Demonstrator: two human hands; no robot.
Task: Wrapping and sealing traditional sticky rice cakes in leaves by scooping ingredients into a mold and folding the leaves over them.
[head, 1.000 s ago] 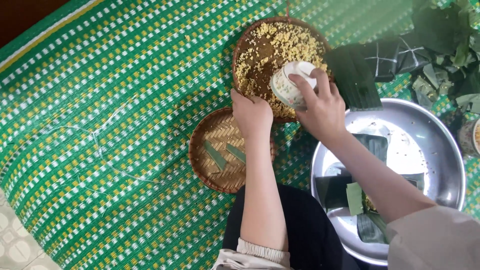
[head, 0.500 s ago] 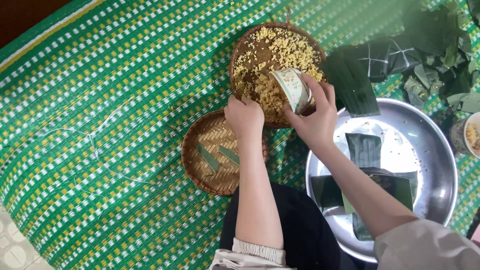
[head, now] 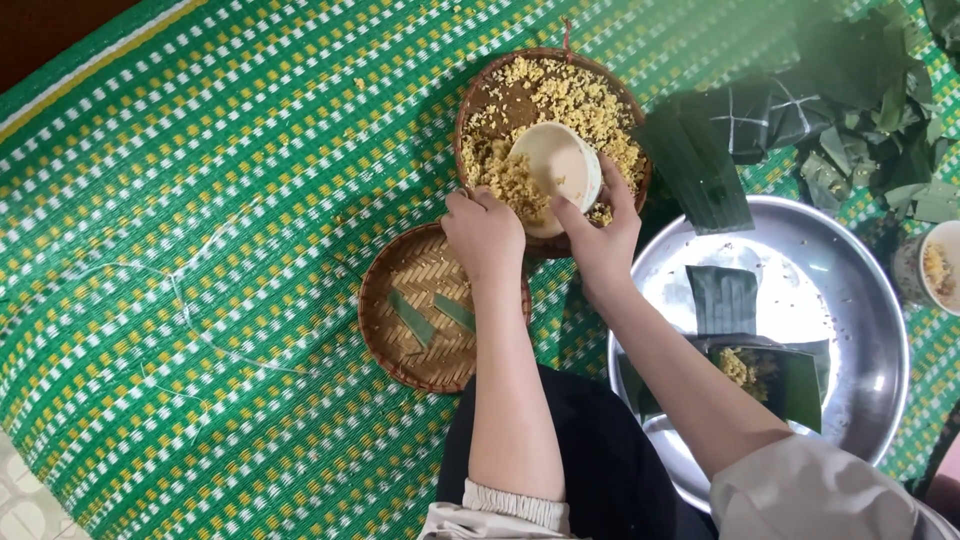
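A round woven basket (head: pixel 490 90) holds a heap of yellow sticky rice (head: pixel 580 100). My right hand (head: pixel 603 235) grips a small cream bowl (head: pixel 555 170), tipped on its side and dug into the rice. My left hand (head: pixel 485 235) rests at the basket's near rim, fingers curled against the rice beside the bowl. A smaller woven tray (head: pixel 400 330) with two green leaf strips (head: pixel 430 318) lies under my left forearm.
A large steel basin (head: pixel 840 300) at right holds folded banana leaves (head: pixel 723 298) and a leaf mould with rice (head: pixel 765 375). Wrapped leaf parcels (head: pixel 765 115) and leaf scraps lie at top right. A small cup (head: pixel 940 265) stands at the right edge. A green woven mat (head: pixel 200 250) covers the floor.
The bowl has tipped from upright in my right hand down into the rice. My left hand has moved forward to the basket's rim.
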